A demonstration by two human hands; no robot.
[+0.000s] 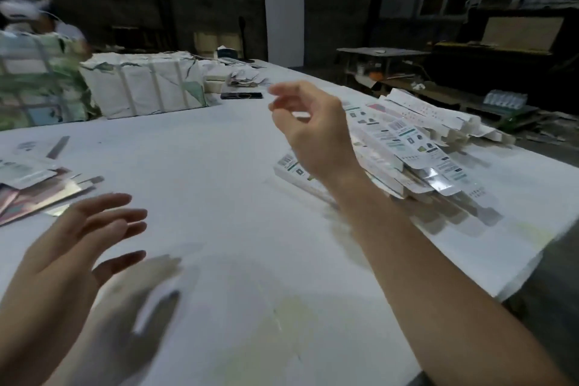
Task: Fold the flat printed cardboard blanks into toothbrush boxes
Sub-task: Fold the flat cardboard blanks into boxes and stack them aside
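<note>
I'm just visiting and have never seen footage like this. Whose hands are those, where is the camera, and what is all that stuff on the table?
There is no machine here. A person wears a camera on the head, so this one picture looks forward and down at their own two hands. The left hand and the right hand both hover over the white table, fingers relaxed, holding nothing. At the left edge lies a pile of flat shiny pinkish cardboard blanks. On the right sits a heap of long white printed toothbrush boxes, apparently folded. Farther back stand paper-wrapped strapped bundles and a flat black phone-like object. Another person sits at far left.
</note>
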